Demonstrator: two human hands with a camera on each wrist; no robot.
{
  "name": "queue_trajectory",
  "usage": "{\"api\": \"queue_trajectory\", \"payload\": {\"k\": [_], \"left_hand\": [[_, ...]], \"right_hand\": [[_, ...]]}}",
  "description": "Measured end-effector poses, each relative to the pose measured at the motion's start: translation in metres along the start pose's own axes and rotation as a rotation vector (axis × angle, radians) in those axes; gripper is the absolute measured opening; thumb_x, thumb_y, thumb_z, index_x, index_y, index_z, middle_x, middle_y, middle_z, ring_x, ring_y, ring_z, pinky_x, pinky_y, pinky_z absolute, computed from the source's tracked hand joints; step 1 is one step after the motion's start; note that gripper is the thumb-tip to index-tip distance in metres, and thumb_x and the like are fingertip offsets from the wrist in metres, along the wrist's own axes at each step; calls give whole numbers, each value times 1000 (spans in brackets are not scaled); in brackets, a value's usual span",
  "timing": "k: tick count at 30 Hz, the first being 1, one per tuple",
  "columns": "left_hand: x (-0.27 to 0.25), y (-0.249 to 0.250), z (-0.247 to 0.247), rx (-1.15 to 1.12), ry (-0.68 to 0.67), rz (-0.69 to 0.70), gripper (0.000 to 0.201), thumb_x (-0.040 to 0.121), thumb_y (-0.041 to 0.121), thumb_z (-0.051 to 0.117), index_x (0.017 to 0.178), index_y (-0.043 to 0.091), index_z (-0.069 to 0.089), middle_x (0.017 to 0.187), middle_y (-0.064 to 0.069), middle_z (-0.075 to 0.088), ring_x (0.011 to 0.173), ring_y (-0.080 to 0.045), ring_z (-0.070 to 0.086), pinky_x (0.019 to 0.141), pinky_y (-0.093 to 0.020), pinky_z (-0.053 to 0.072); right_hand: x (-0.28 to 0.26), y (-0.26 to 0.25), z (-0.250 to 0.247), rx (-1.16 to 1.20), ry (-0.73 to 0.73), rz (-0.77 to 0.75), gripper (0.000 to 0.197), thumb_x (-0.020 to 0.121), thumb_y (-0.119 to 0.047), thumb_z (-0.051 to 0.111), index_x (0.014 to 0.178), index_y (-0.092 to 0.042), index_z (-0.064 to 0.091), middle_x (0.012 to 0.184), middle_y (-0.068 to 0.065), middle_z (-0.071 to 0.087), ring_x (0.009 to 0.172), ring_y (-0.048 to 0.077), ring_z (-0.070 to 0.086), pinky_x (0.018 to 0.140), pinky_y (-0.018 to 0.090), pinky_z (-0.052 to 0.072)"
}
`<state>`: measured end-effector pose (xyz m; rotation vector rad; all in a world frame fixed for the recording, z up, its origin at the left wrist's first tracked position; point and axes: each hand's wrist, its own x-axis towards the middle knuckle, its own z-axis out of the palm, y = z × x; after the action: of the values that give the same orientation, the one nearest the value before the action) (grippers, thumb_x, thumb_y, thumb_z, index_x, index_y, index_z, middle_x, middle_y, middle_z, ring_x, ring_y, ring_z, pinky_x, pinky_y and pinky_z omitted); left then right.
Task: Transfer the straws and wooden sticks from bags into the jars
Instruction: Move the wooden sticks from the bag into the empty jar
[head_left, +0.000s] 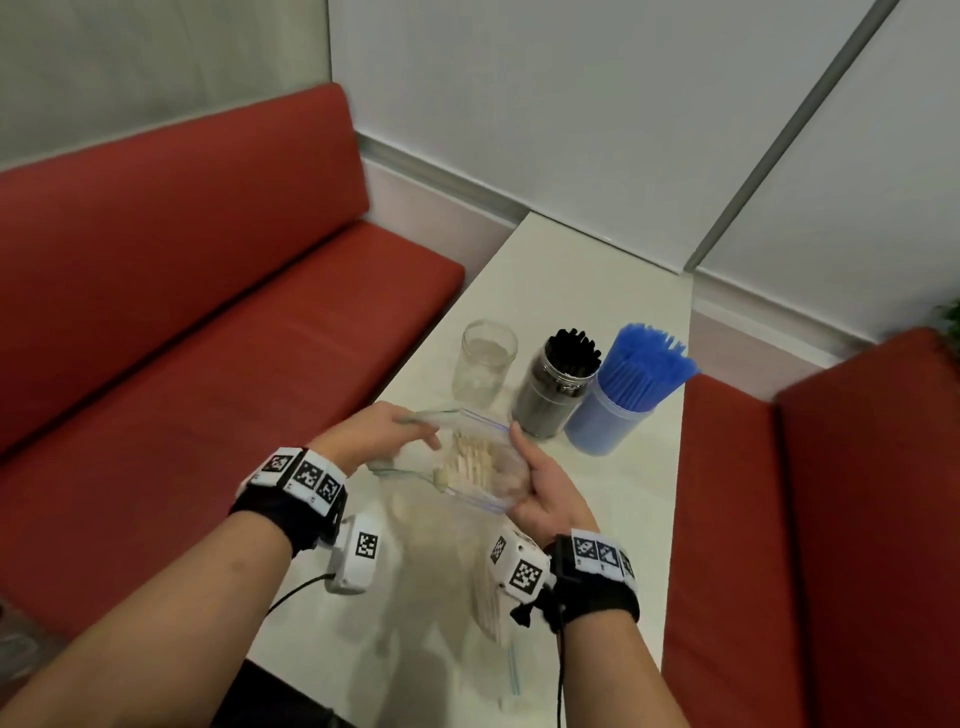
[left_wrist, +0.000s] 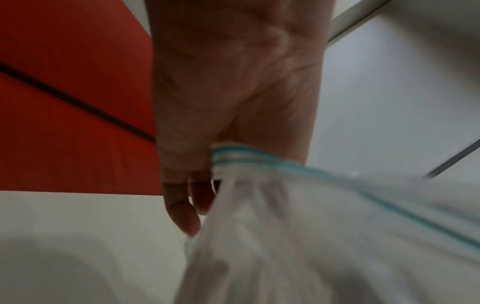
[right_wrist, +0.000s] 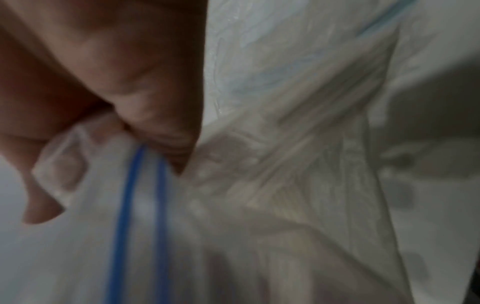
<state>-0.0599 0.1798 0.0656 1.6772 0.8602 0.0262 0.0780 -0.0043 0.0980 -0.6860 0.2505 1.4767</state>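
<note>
Left hand (head_left: 375, 434): pinches bag (head_left: 467, 512) rim, far-left side.
Right hand (head_left: 545, 483): pinches rim, opposite side.
Bag: held open between both grips.
Sticks (head_left: 470, 462): inside bag.
Jar (head_left: 483, 364): empty, beyond grips.

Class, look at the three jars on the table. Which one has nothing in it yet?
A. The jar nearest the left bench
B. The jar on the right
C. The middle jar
A: the clear jar on the left shows only glass, while the middle jar holds black straws and the right jar holds blue straws.
</note>
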Motion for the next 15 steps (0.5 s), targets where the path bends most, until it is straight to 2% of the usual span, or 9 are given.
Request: {"api": "queue_trajectory", "payload": {"k": [2,3,4,5,6,8,10,13,15], "left_hand": [[-1,3,1,-137,-39,42,29,84,51,74,108,34,75,102,6,72,89,-13,66,77,-30,56],[0,4,1,-267,-118,58,41,85,48,76,123,37,67,116,5,71,105,-14,68,90,-35,57],[0,5,0,-369,-207,77,52,86,42,78,134,38,59,126,4,69,115,-15,66,98,-38,54],[-1,8,-1,-426,-289,94,58,88,36,78,141,38,53,130,1,68,119,-16,66,101,-37,53],[-1,12,-2,-454,-348,109,57,90,31,75,142,31,53,130,-3,69,118,-18,67,97,-33,55],[-1,19,-2,-422,-341,126,42,94,29,68,133,15,62,123,-9,73,109,-19,71,87,-27,57],[3,22,-1,-318,-238,122,33,100,28,62,128,11,65,119,-8,74,107,-19,72,89,-28,56],[11,18,3,-166,-144,53,34,103,36,57,128,15,65,117,-5,74,108,-21,71,97,-38,56],[17,15,6,-134,-98,-16,36,103,40,54,127,14,64,116,-7,74,105,-25,72,96,-44,57]], "right_hand": [[7,1,3,-157,77,15,59,92,-33,65,139,0,55,114,19,62,132,24,53,76,33,50],[11,0,3,-250,102,13,53,90,-37,65,131,-3,62,96,12,64,105,19,67,63,26,44],[13,-2,5,-344,111,17,42,88,-40,64,115,-7,66,73,6,60,65,12,65,48,21,38],[15,-5,8,-416,112,21,33,88,-42,62,100,-11,64,56,0,50,40,7,47,36,17,30],[16,-9,11,-468,122,12,29,90,-43,61,90,-14,61,48,-3,41,31,5,34,32,17,24],[19,-16,20,-552,194,-43,33,96,-42,58,80,-14,61,48,-3,39,33,6,31,33,19,24],[23,-22,27,-766,358,-223,30,99,-38,59,93,-8,64,65,2,47,48,11,39,43,24,32],[24,-20,28,-1250,660,-710,35,92,-27,68,122,-14,57,111,2,55,93,16,54,80,30,48],[20,-9,33,-1424,649,-1092,32,87,-15,65,117,-24,58,115,-3,54,106,13,51,92,26,43]]}}
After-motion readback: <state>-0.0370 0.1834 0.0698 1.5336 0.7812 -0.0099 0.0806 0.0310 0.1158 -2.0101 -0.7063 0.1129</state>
